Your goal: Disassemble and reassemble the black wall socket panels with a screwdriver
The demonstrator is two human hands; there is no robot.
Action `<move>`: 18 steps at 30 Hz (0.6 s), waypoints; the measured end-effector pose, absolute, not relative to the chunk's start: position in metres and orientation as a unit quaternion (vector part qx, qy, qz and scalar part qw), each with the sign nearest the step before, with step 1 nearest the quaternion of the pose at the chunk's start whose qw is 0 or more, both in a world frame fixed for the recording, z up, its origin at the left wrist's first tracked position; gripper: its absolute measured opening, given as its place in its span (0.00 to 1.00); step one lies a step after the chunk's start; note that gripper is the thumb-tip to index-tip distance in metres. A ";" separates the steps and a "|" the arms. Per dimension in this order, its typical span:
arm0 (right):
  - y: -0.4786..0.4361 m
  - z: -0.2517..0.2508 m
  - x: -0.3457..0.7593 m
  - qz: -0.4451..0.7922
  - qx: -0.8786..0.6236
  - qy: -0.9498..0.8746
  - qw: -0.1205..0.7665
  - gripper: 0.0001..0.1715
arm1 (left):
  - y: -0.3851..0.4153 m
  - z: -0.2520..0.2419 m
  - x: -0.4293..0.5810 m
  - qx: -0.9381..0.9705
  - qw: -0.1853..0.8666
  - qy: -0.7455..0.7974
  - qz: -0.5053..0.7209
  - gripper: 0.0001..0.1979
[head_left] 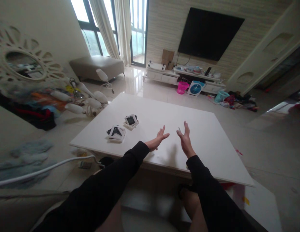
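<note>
Both of my hands hover above the white table (pixel 188 116), palms facing each other with a gap between. My left hand (pixel 158 139) has its fingers spread and holds nothing visible. Opposite it, my right hand (pixel 185 140) is open too, fingers stretched away from me; a small greyish sliver shows by its thumb, too blurred to make out. Left of my hands lie two small white trays or frames. The nearer white tray (pixel 119 139) carries black and white flat square pieces, and the farther white tray (pixel 133 126) has similar pieces stacked askew.
A lamp with several white shades (pixel 93 102) stands past the table's left edge. A white cable (pixel 50 167) runs in from the left. Across the floor are a pink basket (pixel 182 87), a blue and white fan (pixel 195 88) and a low TV cabinet (pixel 162 76).
</note>
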State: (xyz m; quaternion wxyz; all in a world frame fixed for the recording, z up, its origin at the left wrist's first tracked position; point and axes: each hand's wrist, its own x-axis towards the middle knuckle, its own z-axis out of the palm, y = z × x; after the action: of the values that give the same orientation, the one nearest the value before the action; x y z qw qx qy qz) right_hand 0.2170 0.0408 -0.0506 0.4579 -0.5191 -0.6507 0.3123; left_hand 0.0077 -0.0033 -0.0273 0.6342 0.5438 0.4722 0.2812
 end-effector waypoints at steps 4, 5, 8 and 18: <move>-0.005 -0.030 0.175 0.537 -0.402 -0.653 0.353 0.60 | -0.019 -0.018 0.031 0.463 0.742 0.348 0.337 0.52; -0.013 -0.028 0.168 0.578 -0.381 -0.631 0.350 0.64 | -0.022 -0.018 0.036 0.447 0.757 0.328 0.347 0.53; -0.027 -0.022 0.159 0.658 -0.344 -0.570 0.352 0.68 | -0.029 -0.017 0.039 0.412 0.785 0.288 0.361 0.53; -0.068 -0.036 0.174 0.797 -0.245 -0.499 0.238 0.79 | -0.086 -0.031 0.010 0.353 0.862 0.217 0.292 0.55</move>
State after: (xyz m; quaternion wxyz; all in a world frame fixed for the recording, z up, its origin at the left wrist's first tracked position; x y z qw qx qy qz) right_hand 0.1741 -0.0678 -0.0362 0.2375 -0.2447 -0.4992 0.7965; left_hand 0.0103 -0.0861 -0.0314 0.8618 0.3531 0.2174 0.2920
